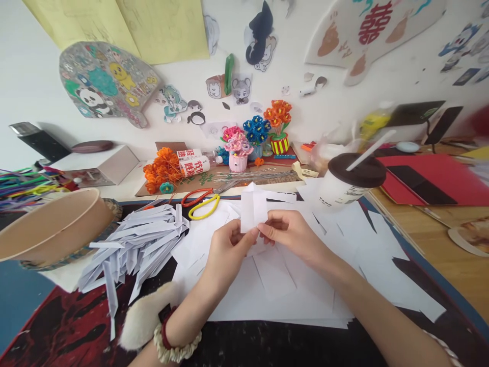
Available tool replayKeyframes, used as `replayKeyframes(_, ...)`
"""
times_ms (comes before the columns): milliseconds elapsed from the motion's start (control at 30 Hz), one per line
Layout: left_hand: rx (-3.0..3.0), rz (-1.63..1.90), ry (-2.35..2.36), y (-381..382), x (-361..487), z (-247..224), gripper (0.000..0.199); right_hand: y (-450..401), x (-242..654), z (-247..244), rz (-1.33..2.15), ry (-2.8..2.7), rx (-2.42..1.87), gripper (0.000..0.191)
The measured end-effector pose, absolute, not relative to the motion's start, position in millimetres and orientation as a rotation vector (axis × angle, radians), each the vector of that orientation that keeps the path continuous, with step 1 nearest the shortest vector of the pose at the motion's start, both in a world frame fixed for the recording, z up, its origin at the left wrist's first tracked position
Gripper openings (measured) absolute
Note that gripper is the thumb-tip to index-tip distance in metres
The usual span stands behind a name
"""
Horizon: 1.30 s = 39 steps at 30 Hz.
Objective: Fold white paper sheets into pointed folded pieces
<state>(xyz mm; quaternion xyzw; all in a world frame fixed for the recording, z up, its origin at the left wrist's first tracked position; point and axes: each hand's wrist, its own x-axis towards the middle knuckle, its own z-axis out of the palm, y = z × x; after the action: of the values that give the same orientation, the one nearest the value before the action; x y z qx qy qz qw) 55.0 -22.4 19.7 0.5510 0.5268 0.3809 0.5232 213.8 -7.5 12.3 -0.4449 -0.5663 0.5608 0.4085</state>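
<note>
A small creased piece of white paper [253, 208] stands upright between my two hands, above a spread of white sheets. My left hand [231, 243] pinches its lower left edge between thumb and fingers. At its lower right corner my right hand [284, 228] also pinches it, the two thumbs nearly meeting. Loose white paper sheets [305, 300] lie beneath my hands. To the left is a heap of narrow folded paper strips [148, 239]. Behind my left hand lie scissors [204, 204] with one red and one yellow handle.
A lidded cup with a straw [353, 178] stands at the right, near a phone [418, 184] on a red folder [458, 171]. A round tan container [53, 224] is at left. Flowers in a pink pot [237, 162], an orange flower bunch [162, 168] and bottles [195, 166] line the back.
</note>
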Motion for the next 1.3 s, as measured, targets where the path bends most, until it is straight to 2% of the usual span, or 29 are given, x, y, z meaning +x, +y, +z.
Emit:
replayKeyframes(200,1.400,0.878,1.270,-23.8,54.4,18.9,0.027,-6.7,223.5,15.0,1.364,-1.286,-1.139,0.033)
replayKeyframes(433,1.631,0.864,1.314,-24.4,50.4,20.7,0.015,-5.7,230.9,17.5,1.320,-1.278,-1.172,0.028)
replayKeyframes(600,2.149,1.067,1.313,-23.2,44.0,24.5,0.029,-3.9,231.5,16.4,1.300,-1.345,-1.167,0.036)
replayKeyframes(700,2.618,1.153,1.213,-21.2,39.1,21.1,0.024,-3.2,232.5,15.3,1.322,-1.376,-1.159,0.041)
replayKeyframes(800,2.810,1.185,1.133,-19.5,36.6,17.3,0.022,-3.2,232.8,16.1,1.365,-1.397,-1.156,0.045)
replayKeyframes(1167,2.273,1.221,1.188,-17.1,40.9,26.1,0.004,-7.9,229.8,19.9,1.288,-1.526,-1.067,0.028)
replayKeyframes(1300,1.979,1.233,1.247,-16.2,44.3,21.0,0.020,-9.3,227.5,19.0,1.275,-1.545,-1.044,0.022)
